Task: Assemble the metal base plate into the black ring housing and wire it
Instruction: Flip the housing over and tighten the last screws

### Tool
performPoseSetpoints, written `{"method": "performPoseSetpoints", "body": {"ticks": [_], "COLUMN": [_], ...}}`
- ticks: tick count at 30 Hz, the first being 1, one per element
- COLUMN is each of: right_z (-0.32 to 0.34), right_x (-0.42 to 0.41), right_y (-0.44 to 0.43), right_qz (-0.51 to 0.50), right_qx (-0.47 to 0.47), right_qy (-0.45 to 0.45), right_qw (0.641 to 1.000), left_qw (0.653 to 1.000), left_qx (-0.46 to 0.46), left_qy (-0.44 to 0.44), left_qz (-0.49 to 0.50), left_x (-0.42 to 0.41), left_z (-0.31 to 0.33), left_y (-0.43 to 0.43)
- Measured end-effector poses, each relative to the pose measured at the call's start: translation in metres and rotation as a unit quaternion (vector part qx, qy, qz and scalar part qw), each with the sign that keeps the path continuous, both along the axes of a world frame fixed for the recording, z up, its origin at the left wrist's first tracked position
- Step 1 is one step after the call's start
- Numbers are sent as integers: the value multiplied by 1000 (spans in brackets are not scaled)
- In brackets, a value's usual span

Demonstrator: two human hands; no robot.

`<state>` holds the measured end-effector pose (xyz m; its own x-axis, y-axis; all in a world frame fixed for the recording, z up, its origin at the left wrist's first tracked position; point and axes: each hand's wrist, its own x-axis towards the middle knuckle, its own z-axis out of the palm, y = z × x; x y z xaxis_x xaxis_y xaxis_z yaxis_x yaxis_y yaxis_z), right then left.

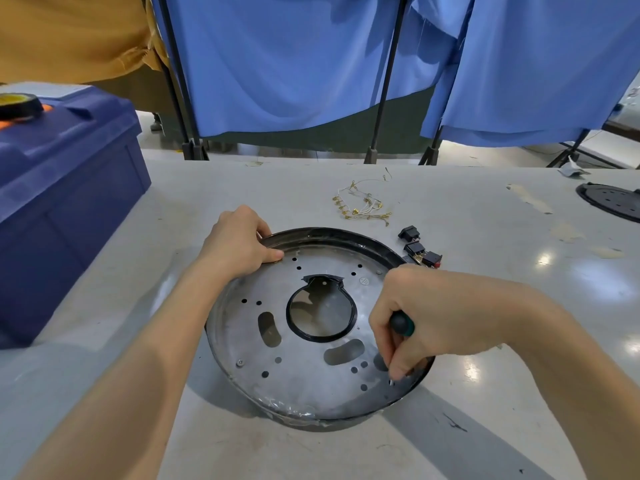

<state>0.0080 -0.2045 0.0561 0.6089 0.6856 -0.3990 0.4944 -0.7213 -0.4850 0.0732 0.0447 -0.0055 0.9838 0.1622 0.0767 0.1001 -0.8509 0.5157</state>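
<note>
The round metal base plate (304, 368), with a big centre hole and several small holes and slots, sits inside the black ring housing (346, 234) on the grey table. My left hand (239, 242) grips the ring's far left rim, thumb on the plate. My right hand (426, 317) holds a green-and-black screwdriver (401, 323) upright, tip down at the plate's near right edge. Two screws show in the plate, one at lower left (239, 363), one at upper right (378, 272). A bundle of thin wires with gold terminals (363, 204) lies behind the ring.
Black switches, one with a red rocker (420, 250), lie right of the ring. A blue lidded bin (65, 202) with a tape roll (19, 105) stands at the left. Another black round part (613, 200) lies far right. Blue curtains on black stands (311, 64) close off the back.
</note>
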Motion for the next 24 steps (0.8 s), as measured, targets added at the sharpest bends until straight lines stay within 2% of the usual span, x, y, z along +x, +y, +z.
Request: {"method": "performPoseSetpoints", "body": {"ticks": [3,6,9,13,15,17,20,22,24], "right_z": [-8,-13,-13,3,13,19,22,21,18], "right_x": [0,0,3,7,8,9,9,5,0], "right_y": [3,5,4,-11,-23,-36,-47,-46,-39], "right_qz": [-3,7,11,0,-26,-77,-143,-150,-152], "right_qx": [-27,-35,-35,34,118,227,412,518,601], "right_qy": [-11,-21,-14,-6,-59,-111,-117,-94,-33], "right_qw": [1000,999,999,999,991,964,892,837,784], "left_qw": [1000,997,985,960,939,925,930,925,919], "left_qx": [14,41,-37,-120,-142,-136,-64,-49,-59], "left_qy": [-2,-71,-129,-29,44,74,54,52,63], "left_qz": [16,-13,-111,-250,-311,-347,-359,-374,-385], "left_x": [-7,-18,-38,-68,-79,-87,-94,-98,-102], "left_z": [6,13,20,23,20,16,10,9,9], "left_y": [-5,-13,-28,-51,-61,-68,-73,-74,-76]}}
